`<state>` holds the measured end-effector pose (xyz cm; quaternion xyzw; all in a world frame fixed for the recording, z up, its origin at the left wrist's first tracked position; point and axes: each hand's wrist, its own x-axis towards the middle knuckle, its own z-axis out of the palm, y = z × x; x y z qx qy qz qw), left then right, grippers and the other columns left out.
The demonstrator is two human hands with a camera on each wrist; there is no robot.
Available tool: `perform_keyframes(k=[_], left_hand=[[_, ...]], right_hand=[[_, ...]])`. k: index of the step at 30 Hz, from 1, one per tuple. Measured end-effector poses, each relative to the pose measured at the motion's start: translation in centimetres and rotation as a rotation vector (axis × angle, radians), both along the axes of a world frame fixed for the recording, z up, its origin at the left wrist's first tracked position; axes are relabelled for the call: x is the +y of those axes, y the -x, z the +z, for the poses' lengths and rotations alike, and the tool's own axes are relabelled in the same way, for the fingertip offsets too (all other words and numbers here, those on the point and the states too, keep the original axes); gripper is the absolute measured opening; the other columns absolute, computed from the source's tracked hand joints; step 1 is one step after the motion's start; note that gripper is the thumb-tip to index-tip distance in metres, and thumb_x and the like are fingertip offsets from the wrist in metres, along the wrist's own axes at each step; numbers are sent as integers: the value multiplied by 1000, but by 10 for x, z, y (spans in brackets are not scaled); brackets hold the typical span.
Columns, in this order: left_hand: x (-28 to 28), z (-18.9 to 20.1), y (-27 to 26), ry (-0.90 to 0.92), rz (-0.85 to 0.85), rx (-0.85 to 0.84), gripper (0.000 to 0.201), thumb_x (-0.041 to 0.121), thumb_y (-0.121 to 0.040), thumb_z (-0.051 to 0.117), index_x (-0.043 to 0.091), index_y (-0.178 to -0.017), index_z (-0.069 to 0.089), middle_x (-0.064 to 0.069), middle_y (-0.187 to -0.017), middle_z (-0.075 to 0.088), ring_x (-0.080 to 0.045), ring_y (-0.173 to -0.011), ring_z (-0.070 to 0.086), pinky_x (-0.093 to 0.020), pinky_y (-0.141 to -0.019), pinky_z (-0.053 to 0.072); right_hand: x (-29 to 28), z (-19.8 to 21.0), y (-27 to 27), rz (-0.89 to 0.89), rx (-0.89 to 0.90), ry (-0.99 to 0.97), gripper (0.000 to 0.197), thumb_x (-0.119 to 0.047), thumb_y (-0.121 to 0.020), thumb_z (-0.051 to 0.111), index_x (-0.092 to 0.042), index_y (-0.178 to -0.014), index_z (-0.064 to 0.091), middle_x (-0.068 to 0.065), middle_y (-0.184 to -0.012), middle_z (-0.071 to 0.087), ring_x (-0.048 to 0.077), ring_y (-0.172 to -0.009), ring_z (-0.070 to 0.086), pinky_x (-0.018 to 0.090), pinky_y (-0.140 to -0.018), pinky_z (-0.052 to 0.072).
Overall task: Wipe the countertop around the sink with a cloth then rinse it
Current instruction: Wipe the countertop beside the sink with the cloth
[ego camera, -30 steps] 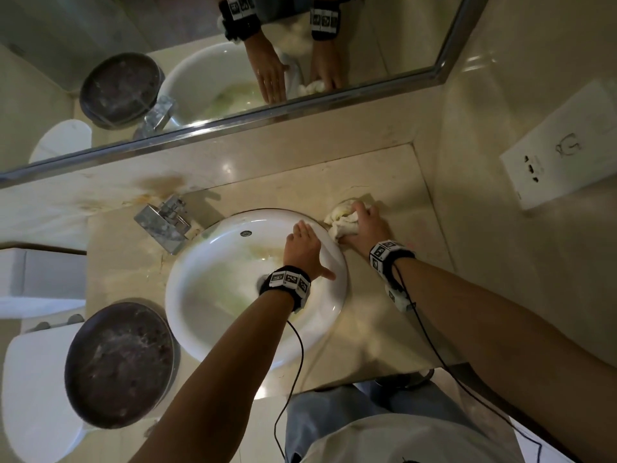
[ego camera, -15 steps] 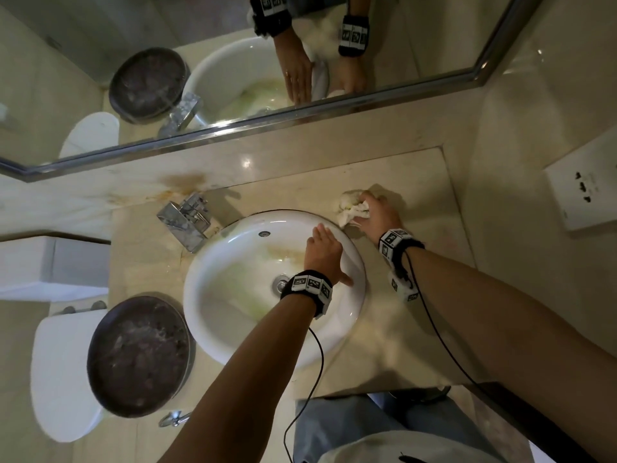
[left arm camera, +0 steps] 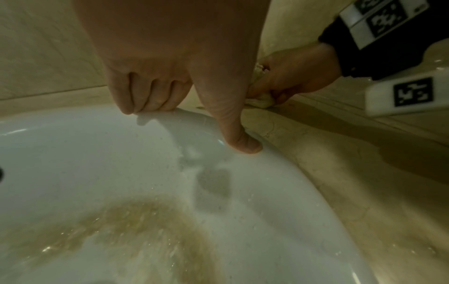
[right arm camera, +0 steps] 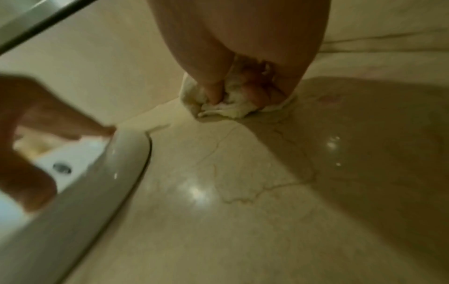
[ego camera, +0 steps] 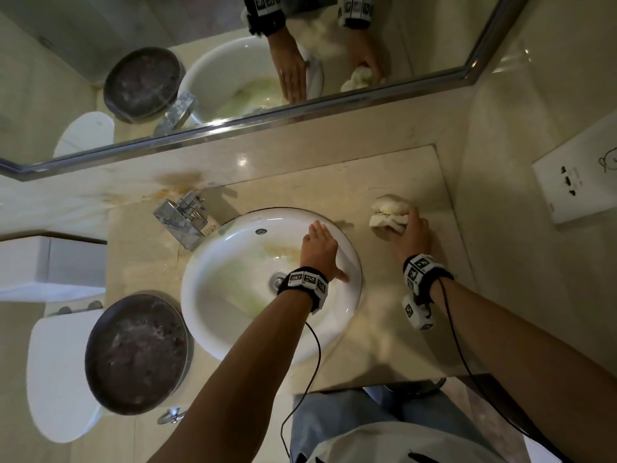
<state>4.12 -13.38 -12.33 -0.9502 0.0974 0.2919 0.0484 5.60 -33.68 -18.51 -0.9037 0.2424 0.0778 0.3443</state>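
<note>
A bunched white cloth (ego camera: 389,213) lies on the beige stone countertop (ego camera: 397,329) to the right of the round white sink (ego camera: 213,295). My right hand (ego camera: 409,228) grips the cloth (right arm camera: 230,103) from above, thumb and fingers curled into it, and presses it onto the counter near the back right corner. Over at the sink, my left hand (ego camera: 319,250) rests flat on the right rim, fingers straight and thumb spread; in the left wrist view its fingertips (left arm camera: 150,103) touch the rim and hold nothing. A brown stain (left arm camera: 136,226) marks the basin.
A chrome faucet (ego camera: 182,220) stands at the sink's back left. A dark round lidded bin (ego camera: 135,354) sits left of the sink over a white toilet (ego camera: 56,372). A mirror (ego camera: 233,61) runs along the back wall. A white socket plate (ego camera: 581,182) is on the right wall.
My right hand has slid the cloth to the right across the counter, away from the sink rim toward the right wall. The left hand has stayed on the rim.
</note>
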Motion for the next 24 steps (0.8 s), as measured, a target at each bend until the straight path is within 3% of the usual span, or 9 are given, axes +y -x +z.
perform_keyframes(k=[3,6,10,17,20,24], left_hand=[[0,0,0,7,8,1,143,73,-59,77,-10,-152,6,-30,-159,9,-41,-149,13,-44,-118,26],[-2,1,0,3,14,5,142,71,-59,78,-9,-152,7,-30,-159,9,-41,-149,13,-44,-118,26],[-3,0,-3,-2,23,16,142,69,-59,80,-10,-152,7,-31,-159,8,-42,-149,13,-44,-118,26],[0,-7,-2,27,29,3,142,66,-58,81,-10,-152,6,-30,-159,6,-42,-149,10,-46,-119,24],[5,-10,1,51,19,-7,141,67,-60,80,-8,-153,4,-29,-160,4,-42,-149,7,-46,-120,21],[10,-12,3,76,-9,-16,142,72,-62,75,-7,-153,2,-29,-160,3,-42,-150,5,-46,-121,17]], right_hand=[[15,5,-6,151,36,81,58,-25,-85,75,-17,-132,43,21,-126,51,39,-107,58,38,-80,48],[28,4,-27,363,30,118,56,-28,-83,75,-22,-127,40,17,-121,51,38,-97,61,45,-77,56],[47,8,-66,564,54,162,61,-37,-84,74,-21,-130,37,18,-116,52,38,-91,62,41,-73,55],[85,9,-121,754,99,212,65,-38,-87,71,-22,-136,32,19,-127,47,39,-97,61,38,-72,46],[108,9,-134,816,121,179,65,-40,-86,72,-27,-137,34,16,-133,44,39,-101,61,39,-75,50],[134,14,-135,826,135,92,48,-39,-87,70,-31,-126,44,12,-122,51,37,-98,62,40,-82,54]])
